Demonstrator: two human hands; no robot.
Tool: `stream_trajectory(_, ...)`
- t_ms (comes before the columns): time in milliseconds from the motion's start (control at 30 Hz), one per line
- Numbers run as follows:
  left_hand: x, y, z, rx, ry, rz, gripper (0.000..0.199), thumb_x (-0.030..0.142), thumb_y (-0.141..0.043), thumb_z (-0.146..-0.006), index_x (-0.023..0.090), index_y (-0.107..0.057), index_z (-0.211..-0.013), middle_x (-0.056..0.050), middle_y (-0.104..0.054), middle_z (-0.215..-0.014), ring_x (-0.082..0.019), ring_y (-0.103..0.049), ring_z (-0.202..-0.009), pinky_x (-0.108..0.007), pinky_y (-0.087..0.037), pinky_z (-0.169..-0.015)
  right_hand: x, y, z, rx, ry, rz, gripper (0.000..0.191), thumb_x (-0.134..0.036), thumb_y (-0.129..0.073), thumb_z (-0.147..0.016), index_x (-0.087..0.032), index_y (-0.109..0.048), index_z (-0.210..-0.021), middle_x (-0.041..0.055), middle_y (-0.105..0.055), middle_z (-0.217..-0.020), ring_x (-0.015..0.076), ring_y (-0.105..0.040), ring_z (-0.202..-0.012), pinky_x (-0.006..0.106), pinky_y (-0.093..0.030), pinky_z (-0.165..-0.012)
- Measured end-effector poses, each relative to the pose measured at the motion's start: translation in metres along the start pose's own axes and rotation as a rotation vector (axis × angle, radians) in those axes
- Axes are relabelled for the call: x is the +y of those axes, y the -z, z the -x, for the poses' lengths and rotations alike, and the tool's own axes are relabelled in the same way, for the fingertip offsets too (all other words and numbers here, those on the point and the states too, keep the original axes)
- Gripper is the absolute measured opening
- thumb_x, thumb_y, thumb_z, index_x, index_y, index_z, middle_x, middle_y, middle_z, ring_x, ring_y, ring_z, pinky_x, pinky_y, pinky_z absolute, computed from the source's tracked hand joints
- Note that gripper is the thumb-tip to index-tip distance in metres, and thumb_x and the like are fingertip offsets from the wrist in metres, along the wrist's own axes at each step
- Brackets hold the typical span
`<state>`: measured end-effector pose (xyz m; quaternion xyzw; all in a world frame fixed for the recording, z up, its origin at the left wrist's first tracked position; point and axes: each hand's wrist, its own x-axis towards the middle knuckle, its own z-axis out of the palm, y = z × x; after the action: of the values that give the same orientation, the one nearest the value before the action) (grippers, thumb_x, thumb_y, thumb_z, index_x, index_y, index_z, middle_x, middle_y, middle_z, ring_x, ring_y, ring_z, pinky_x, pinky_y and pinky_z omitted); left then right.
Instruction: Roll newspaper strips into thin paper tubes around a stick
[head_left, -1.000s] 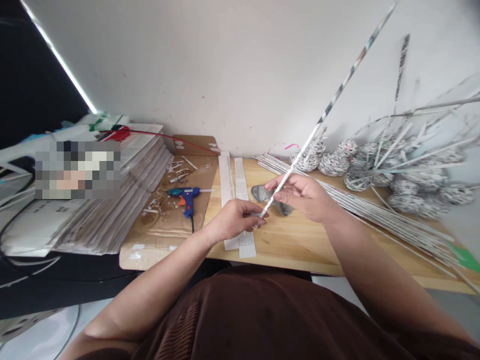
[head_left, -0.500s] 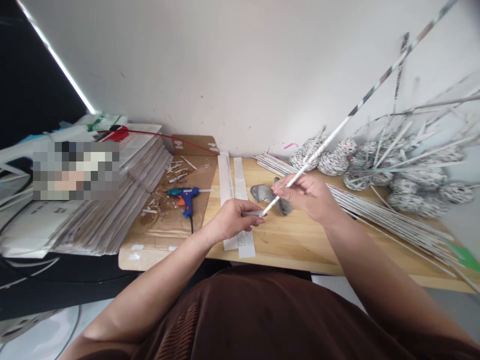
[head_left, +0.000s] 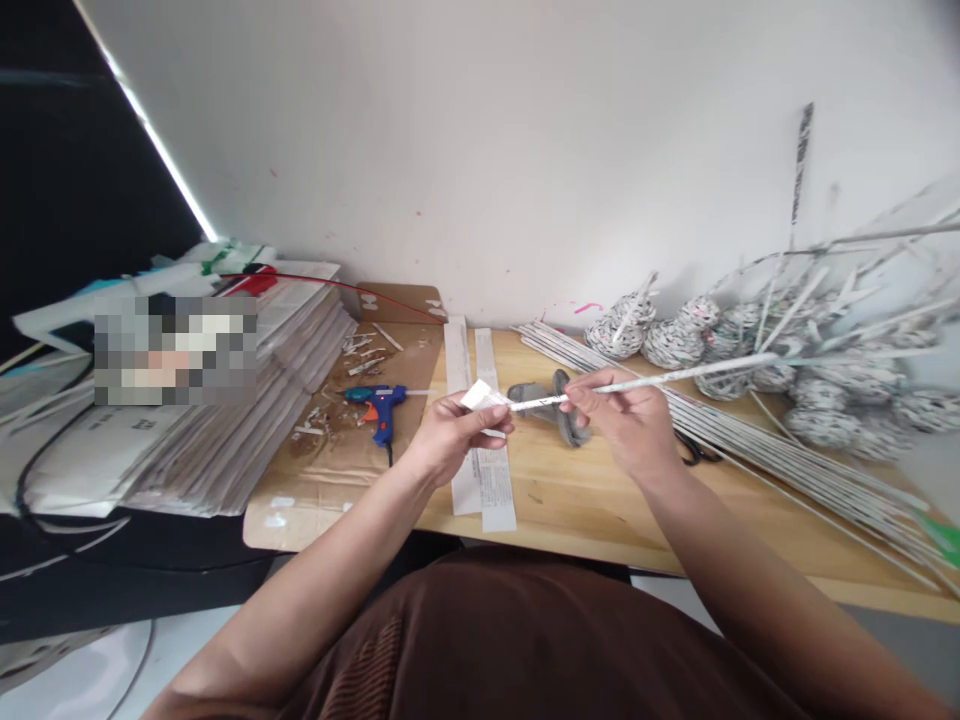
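The wooden desk (head_left: 559, 532) carries a cardboard sheet (head_left: 330, 508), two flat paper strips (head_left: 498, 500), thin paper rods (head_left: 787, 472) and — near the wall — woven paper pieces (head_left: 670, 343).

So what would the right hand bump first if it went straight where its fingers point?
The right hand would probably meet the grey object first, though it might pass above, since depth is unclear.
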<state>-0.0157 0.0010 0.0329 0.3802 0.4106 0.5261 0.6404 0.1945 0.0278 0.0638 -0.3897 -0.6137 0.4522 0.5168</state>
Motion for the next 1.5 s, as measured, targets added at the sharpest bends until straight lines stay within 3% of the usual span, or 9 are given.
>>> stream_trajectory(200,-0.007,-0.011,-0.009,0.136,-0.096,0.398,0.019,0.025,-0.074,-0.076,0.013,-0.065,-0.089,-0.005,-0.071,-0.092,-0.015,-0.070,-0.087,-0.018,-0.057,-0.068,0.026,-0.029,0.012,0.052,-0.082,-0.121,0.026,-0.044,-0.070,-0.079,-0.018,-0.065,-0.084,0.0005,-0.063,-0.067,0.0119,-0.058,-0.054,0.023,-0.044,-0.046)
stream_trajectory(367,-0.001,-0.004,-0.014,0.255,-0.208,0.453,0.017,0.026,-0.071,-0.080,0.014,-0.059,-0.084,-0.003,-0.069,-0.084,-0.017,-0.071,-0.089,-0.020,-0.057,-0.073,0.016,-0.041,0.037,-0.351,-0.261,-0.078,0.036,-0.051,-0.053,-0.089,-0.018,-0.064,-0.098,0.0032,-0.063,-0.076,0.0143,-0.062,-0.061,0.025,-0.048,-0.048)
stream_trajectory(433,0.002,0.002,-0.015,0.312,-0.234,0.435,0.019,0.026,-0.072,-0.079,0.014,-0.058,-0.083,-0.003,-0.069,-0.081,-0.017,-0.071,-0.084,-0.021,-0.057,-0.073,0.005,-0.038,0.045,-0.526,-0.114,0.146,0.029,-0.045,-0.056,-0.090,-0.020,-0.068,-0.096,0.0046,-0.066,-0.075,0.0168,-0.063,-0.065,0.030,-0.051,-0.056)
stream_trajectory(567,0.004,0.011,-0.014,0.345,-0.227,0.406,0.020,0.028,-0.072,-0.078,0.014,-0.058,-0.081,-0.004,-0.068,-0.079,-0.015,-0.071,-0.082,-0.022,-0.057,-0.074,0.000,-0.019,0.041,-0.287,0.440,0.773,0.022,-0.034,-0.061,-0.087,-0.024,-0.068,-0.107,0.0094,-0.069,-0.106,0.0295,-0.058,-0.108,0.048,-0.040,-0.095)
stream_trajectory(667,0.004,0.013,-0.012,0.345,-0.225,0.407,0.018,0.029,-0.069,-0.081,0.013,-0.061,-0.083,-0.003,-0.068,-0.079,-0.014,-0.070,-0.081,-0.021,-0.057,-0.075,0.012,-0.002,0.029,-0.232,0.365,1.097,0.025,-0.036,-0.055,-0.091,-0.020,-0.067,-0.107,0.0124,-0.069,-0.098,0.0311,-0.060,-0.096,0.045,-0.041,-0.084)
stream_trajectory(967,0.009,0.019,-0.012,0.258,-0.192,0.523,0.016,0.026,-0.065,-0.085,0.011,-0.062,-0.080,0.000,-0.060,-0.070,-0.010,-0.067,-0.072,-0.014,-0.056,-0.065,0.021,0.002,0.039,-0.657,-0.638,0.073,0.048,-0.060,-0.032,-0.093,-0.020,-0.056,-0.084,-0.0064,-0.033,-0.054,0.0100,-0.029,-0.042,0.024,-0.028,-0.044)
stream_trajectory(1200,0.001,0.021,-0.010,0.277,-0.185,0.482,0.020,0.032,-0.068,-0.082,0.013,-0.062,-0.082,-0.001,-0.061,-0.073,-0.012,-0.067,-0.074,-0.021,-0.058,-0.069,0.021,0.000,0.040,-0.491,-0.147,0.562,0.030,-0.050,-0.049,-0.090,-0.022,-0.058,-0.084,0.0018,-0.052,-0.068,0.0161,-0.047,-0.063,0.028,-0.037,-0.057)
stream_trajectory(1367,0.000,0.022,-0.010,0.238,-0.161,0.505,0.017,0.028,-0.066,-0.084,0.012,-0.062,-0.079,-0.001,-0.059,-0.072,-0.008,-0.063,-0.068,-0.017,-0.057,-0.068,0.028,0.000,0.050,-0.749,-0.749,-0.092,0.039,-0.056,-0.037,-0.093,-0.022,-0.054,-0.088,-0.0081,-0.030,-0.053,0.0090,-0.025,-0.040,0.022,-0.025,-0.039)
stream_trajectory(1500,-0.001,0.022,-0.008,0.218,-0.110,0.490,0.016,0.028,-0.066,-0.084,0.012,-0.062,-0.082,-0.001,-0.060,-0.071,-0.010,-0.066,-0.069,-0.017,-0.057,-0.064,0.029,-0.003,0.048,-0.730,-0.669,-0.061,0.040,-0.056,-0.042,-0.092,-0.019,-0.056,-0.098,-0.0051,-0.044,-0.060,0.0086,-0.038,-0.045,0.022,-0.033,-0.045)
